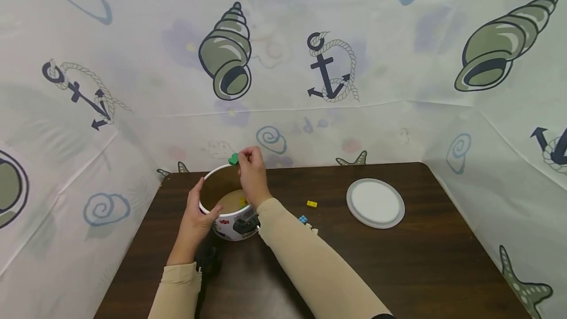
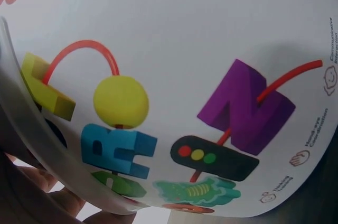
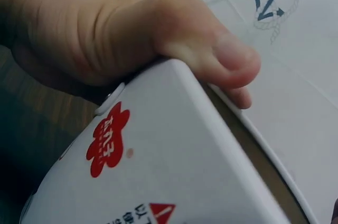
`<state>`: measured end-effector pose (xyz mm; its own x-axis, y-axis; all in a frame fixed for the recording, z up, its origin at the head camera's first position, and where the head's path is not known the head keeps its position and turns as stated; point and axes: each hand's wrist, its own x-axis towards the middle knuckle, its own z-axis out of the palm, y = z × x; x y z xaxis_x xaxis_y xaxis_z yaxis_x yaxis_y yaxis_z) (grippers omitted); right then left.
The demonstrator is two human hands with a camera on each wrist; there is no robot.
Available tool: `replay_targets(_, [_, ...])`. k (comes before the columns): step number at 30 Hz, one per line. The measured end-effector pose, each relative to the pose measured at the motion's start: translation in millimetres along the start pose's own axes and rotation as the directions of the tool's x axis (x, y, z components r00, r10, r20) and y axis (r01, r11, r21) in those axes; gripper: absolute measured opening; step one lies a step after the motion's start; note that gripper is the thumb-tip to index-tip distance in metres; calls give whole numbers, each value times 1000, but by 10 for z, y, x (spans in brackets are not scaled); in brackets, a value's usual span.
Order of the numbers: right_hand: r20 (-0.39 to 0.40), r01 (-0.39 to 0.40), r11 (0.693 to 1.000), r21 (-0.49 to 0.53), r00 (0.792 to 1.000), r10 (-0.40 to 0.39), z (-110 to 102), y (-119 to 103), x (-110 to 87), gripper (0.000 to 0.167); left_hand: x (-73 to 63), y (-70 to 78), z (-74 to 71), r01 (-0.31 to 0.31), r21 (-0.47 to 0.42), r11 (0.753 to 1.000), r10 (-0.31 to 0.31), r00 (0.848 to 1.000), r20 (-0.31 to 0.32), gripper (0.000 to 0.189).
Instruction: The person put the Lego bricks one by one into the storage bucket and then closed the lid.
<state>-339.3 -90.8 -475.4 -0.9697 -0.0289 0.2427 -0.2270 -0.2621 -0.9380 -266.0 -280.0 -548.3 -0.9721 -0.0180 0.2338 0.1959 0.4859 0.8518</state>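
Observation:
A round white canister [image 1: 230, 230] with printed pictures stands tilted on the table, its mouth facing me. My left hand [image 1: 195, 228] grips its left side at the rim, thumb toward the front; some of those fingers [image 2: 66, 200] show past the rim in the left wrist view. Above the far rim, my right hand [image 1: 254, 178] pinches a small green toy brick [image 1: 233, 159]. In the right wrist view the right thumb is by the canister's rim [image 3: 237, 150], and the brick is out of sight. A yellow brick [image 1: 243, 202] lies inside the canister.
Right of the canister lie another yellow brick [image 1: 312, 204], a blue brick [image 1: 303, 219] and cream bricks [image 1: 314, 230], partly covered by the right sleeve [image 1: 310, 255]. A round white lid [image 1: 375, 203] rests farther right on the dark wooden table [image 1: 398, 270]. Patterned cloth [image 1: 283, 63] surrounds the back and sides.

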Motion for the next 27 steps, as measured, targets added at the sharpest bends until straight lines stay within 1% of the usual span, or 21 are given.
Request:
replay_targets(4, [-1, 18, 999, -47, 1000, -18, 12, -11, -20, 13, -8, -5, -6, 12, -4, 1000, -12, 1000, -2, 105])
replay_targets(9, [-21, 30, 994, -101, 999, -32, 7, -3, -26, 13, -3, -6, -2, 9, -5, 1000, -9, 1000, -3, 105])
replay_targets(18, [-53, 55, 990, -132, 997, -62, -13, -18, -46, 13, 21, -9, 9, -20, -4, 1000, 20, 1000, -11, 104])
replay_targets(21, [-52, 72, 987, -142, 995, -80, -10, -25, -46, 12, 26, -12, 7, -28, -5, 1000, 28, 1000, -13, 104])
replay_targets(25, [-37, 82, 985, -149, 995, -89, 4, -26, -58, 12, 19, -10, 1, -18, -1, 1000, 18, 1000, -12, 104])
replay_targets(27, [-31, 91, 978, -187, 995, -99, 13, -23, -73, 11, 13, -5, -1, -10, 1, 1000, 10, 1000, -11, 104])
